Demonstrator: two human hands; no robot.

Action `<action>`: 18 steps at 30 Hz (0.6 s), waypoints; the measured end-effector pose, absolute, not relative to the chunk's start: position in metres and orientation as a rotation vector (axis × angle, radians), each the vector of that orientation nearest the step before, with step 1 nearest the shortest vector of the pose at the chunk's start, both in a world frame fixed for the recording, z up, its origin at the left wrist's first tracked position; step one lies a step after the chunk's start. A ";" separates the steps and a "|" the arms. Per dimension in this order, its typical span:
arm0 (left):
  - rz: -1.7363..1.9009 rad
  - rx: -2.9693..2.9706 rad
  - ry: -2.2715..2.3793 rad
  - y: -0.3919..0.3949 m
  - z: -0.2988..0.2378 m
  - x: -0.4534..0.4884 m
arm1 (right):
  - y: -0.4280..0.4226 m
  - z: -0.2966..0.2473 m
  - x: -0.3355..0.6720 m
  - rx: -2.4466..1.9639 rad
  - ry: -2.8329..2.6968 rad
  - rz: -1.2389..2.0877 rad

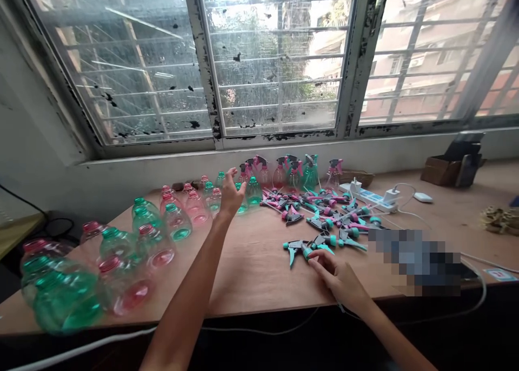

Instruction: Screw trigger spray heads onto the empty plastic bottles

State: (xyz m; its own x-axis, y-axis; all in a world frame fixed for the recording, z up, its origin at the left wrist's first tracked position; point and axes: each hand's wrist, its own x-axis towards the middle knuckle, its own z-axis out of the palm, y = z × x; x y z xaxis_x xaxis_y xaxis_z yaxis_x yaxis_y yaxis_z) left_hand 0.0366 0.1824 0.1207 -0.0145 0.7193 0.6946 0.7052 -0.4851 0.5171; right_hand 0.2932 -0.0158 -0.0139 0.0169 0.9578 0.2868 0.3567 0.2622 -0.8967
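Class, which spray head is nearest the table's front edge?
The grey-and-teal spray head touched by the right hand: its trigger reaches farther forward than any other's.

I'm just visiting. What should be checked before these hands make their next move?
1. Spray head at the right hand's fingertips: ok.
2. Left hand gripping the green bottle beside it: cannot tell; the fingers hide it.
3. Pink bottle on the left standing upright: ok.
4. Loose spray heads sorted by colour: not ok, pink and turquoise are mixed.
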 end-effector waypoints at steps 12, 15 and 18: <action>1.300 2.524 2.075 0.192 0.076 0.062 | -0.006 -0.018 0.297 -1.278 -1.497 0.656; 1.223 2.616 2.056 0.148 0.071 0.071 | -0.004 -0.019 0.295 -1.294 -1.506 0.588; 1.186 2.693 1.989 0.086 0.058 0.082 | -0.003 -0.021 0.292 -1.316 -1.596 0.520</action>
State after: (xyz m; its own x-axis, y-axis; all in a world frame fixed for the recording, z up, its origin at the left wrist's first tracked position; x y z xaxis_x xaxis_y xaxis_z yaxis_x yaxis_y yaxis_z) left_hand 0.0824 0.0855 0.0585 0.1848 0.6808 0.7088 0.9472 -0.3156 0.0562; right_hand 0.2918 -0.0029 -0.0209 0.0506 0.9140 0.4025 0.5015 0.3252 -0.8017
